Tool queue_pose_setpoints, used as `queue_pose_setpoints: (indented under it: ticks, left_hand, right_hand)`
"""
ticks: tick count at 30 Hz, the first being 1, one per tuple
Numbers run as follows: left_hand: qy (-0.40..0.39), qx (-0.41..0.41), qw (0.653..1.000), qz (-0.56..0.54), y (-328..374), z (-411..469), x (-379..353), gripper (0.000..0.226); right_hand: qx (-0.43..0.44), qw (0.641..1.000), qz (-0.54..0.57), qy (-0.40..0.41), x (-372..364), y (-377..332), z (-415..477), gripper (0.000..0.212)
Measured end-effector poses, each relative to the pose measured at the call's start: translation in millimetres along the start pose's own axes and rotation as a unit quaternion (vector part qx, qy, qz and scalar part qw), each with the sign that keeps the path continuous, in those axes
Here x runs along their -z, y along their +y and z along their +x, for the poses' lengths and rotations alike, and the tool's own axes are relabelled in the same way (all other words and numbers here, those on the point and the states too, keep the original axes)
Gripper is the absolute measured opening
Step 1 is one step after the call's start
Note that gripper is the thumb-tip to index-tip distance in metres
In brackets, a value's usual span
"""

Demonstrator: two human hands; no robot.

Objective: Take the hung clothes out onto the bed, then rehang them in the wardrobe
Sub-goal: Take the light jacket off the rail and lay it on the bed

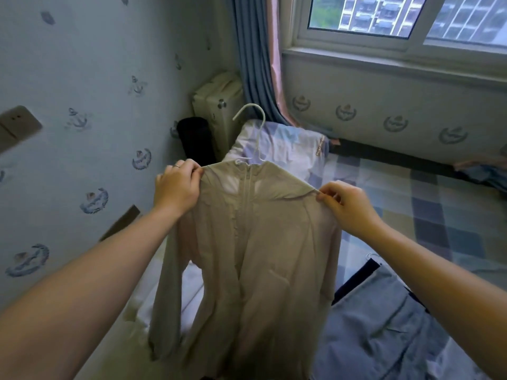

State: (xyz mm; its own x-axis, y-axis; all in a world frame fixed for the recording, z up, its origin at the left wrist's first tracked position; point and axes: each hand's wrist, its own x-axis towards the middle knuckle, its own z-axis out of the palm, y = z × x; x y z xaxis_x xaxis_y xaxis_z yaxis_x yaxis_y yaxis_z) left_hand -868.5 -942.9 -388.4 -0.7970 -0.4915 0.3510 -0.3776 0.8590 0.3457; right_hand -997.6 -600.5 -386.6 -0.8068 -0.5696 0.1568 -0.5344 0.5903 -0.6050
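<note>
Right now the bed [428,204] is filling most of the room ahead of me, its checked sheet running off toward the wall under the window [384,17]. Over the bed's near end a beige jacket [258,242] is hanging in the air between my arms. Its zipped front is facing me and its sleeves are dangling at either side (the hem is dropping out of view at the bottom).

To the right of the jacket a grey garment [378,325] is lying flat on the bed, with a dark band showing along its upper edge. Beyond the jacket's collar a pale patchwork pillow [282,144] is lying at the head of the bed, close to the blue curtain [255,64].

My left grip [178,187] is pinching the jacket at its left shoulder, thumb and fingers closed tight on the fabric. My right grip [348,204] is pinching the opposite shoulder the same way. I cannot tell whether the hanger's ends are inside either pinch.

That white hanger [251,105] is sitting inside the jacket's shoulders, its hook rising free in the air above the collar. A thin ring [177,166] is showing on a finger of my left grip.
</note>
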Motion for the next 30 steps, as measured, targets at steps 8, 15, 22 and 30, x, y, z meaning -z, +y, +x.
queue_pose_setpoints:
  ticks: [8,15,22,30]
  left_hand:
    - [-0.119,-0.001,0.993,0.001,-39,31,-99,0.02]
    - [-0.221,0.002,0.975,0.0,-74,38,-193,0.016]
    - [-0.28,0.015,0.959,0.025,-94,48,-283,0.016]
    - [-0.3,0.059,0.942,-0.135,-104,81,-368,0.032]
  right_hand:
    - [-0.101,0.994,-0.027,-0.015,-78,51,29,0.009]
    - [-0.252,0.958,-0.13,-0.033,-163,89,38,0.014]
    - [-0.349,0.932,-0.078,-0.065,-236,138,63,0.024]
    - [-0.372,0.923,0.031,-0.097,-292,176,99,0.06]
